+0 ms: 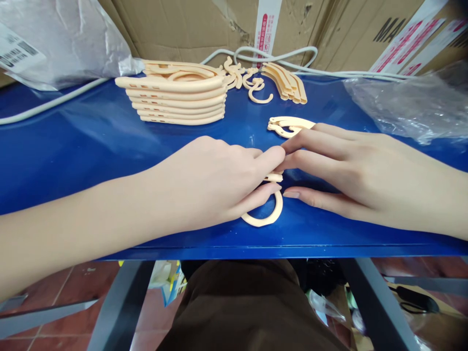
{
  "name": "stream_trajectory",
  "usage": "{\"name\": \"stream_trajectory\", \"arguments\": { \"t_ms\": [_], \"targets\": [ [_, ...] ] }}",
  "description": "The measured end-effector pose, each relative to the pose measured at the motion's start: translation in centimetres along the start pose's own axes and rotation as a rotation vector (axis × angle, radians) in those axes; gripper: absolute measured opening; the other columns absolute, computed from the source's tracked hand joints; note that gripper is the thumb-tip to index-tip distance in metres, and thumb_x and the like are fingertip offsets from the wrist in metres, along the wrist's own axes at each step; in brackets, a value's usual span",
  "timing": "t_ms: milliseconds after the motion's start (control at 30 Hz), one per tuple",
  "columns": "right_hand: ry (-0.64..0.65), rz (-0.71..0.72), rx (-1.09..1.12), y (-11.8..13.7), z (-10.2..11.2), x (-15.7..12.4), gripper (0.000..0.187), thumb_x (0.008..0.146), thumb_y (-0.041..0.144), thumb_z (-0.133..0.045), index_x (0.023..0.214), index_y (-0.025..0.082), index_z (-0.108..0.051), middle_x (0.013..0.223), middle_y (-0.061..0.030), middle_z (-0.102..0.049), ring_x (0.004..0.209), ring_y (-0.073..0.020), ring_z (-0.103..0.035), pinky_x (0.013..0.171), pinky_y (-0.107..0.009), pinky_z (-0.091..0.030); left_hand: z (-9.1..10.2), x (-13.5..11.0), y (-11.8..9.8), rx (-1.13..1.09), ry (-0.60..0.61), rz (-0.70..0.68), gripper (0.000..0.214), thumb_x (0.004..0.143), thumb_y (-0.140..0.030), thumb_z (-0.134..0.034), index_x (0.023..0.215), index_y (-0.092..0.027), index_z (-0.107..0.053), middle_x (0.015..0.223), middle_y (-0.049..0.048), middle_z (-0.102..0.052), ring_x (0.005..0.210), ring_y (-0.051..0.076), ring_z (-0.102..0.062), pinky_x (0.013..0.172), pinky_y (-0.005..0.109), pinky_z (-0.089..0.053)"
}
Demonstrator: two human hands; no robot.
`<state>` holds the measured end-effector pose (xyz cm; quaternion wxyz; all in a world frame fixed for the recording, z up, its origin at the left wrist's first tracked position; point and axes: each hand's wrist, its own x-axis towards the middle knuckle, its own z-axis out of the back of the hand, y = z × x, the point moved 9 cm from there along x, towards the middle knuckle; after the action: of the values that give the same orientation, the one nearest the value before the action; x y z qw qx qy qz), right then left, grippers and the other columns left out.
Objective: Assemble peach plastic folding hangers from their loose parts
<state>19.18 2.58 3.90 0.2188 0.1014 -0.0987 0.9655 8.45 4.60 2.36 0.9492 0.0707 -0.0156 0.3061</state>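
My left hand (223, 178) is closed on a cream plastic hanger (273, 177) on the table, its thumb and index finger pressed together at the middle. The hanger's round hook (263, 220) curves out below that thumb, toward the table's front edge. Most of the hanger's body is hidden under the hand. From the right, my right hand (340, 165) reaches in with its fingers stretched and its thumb apart from them. Its fingertips meet my left index fingertip. Behind my right fingers, another cream hanger part (288, 126) lies partly covered.
A stack of cream hangers (179, 100) stands at the back left of the blue table (73, 156). Loose hooks (260, 100) and curved hanger arms (287, 83) lie beside it. Cardboard boxes (175, 29), a white cable (343, 74) and clear plastic bags (413, 105) line the back.
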Motion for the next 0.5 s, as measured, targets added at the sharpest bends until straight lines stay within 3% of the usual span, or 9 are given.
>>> {"name": "stream_trajectory", "arguments": {
  "t_ms": [167, 500],
  "targets": [
    [-0.003, 0.02, -0.007, 0.08, 0.25, -0.02, 0.036, 0.122, 0.041, -0.042, 0.123, 0.018, -0.07, 0.121, -0.0139, -0.076, 0.112, -0.0325, -0.075, 0.092, -0.046, -0.062, 0.2, -0.55, -0.04, 0.005, -0.13, -0.02, 0.033, 0.117, -0.037, -0.049, 0.138, -0.02, -0.069, 0.062, -0.0032, -0.058, 0.055, 0.022, -0.059, 0.054, 0.031, -0.021],
    [0.034, -0.011, 0.048, -0.21, -0.04, -0.1, 0.036, 0.121, 0.04, -0.046, 0.128, 0.018, -0.073, 0.125, -0.0126, -0.078, 0.109, -0.0316, -0.078, 0.091, -0.045, -0.061, 0.07, 0.16, -0.19, -0.005, 0.023, 0.008, 0.032, 0.116, -0.036, -0.051, 0.139, -0.019, -0.067, 0.064, -0.0032, -0.059, 0.056, 0.021, -0.062, 0.053, 0.03, -0.025]
  ]
}}
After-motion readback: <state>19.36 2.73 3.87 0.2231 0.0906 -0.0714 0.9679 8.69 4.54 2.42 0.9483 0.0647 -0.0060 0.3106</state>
